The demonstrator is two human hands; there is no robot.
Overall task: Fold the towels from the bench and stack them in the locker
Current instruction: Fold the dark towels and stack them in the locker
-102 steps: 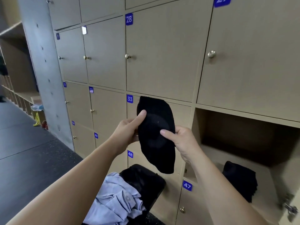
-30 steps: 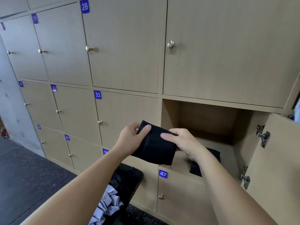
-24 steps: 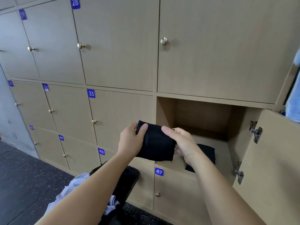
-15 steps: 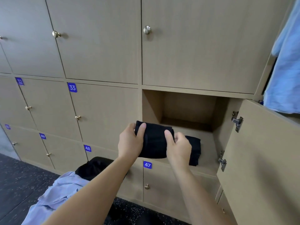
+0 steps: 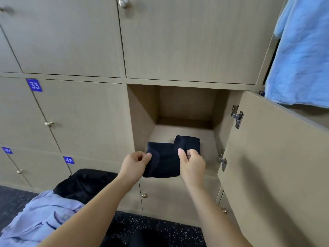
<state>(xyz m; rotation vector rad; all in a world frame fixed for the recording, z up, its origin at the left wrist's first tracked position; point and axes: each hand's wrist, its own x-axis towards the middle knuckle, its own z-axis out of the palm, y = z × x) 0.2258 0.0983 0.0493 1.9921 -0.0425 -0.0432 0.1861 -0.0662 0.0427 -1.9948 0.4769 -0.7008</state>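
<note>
I hold a folded black towel (image 5: 163,161) at the front lip of the open locker (image 5: 142,122). My left hand (image 5: 135,164) pinches its left edge and my right hand (image 5: 192,161) pinches its right edge. Behind it, on the locker floor, lies another folded black towel (image 5: 188,142), partly hidden by the one I hold. More black cloth (image 5: 83,184) and a pale lilac cloth (image 5: 41,218) lie heaped at the lower left; the bench under them is hidden.
The locker's door (image 5: 277,166) stands swung open on the right, hinges showing. A light blue garment (image 5: 302,50) hangs at the upper right. Shut numbered lockers fill the wall, with 33 (image 5: 34,85) and 48 (image 5: 68,160) to the left. Dark speckled floor (image 5: 151,227) below.
I have moved closer to the open locker. The black towel has gone from chest height down and forward to the locker's front edge, still held by both hands.
</note>
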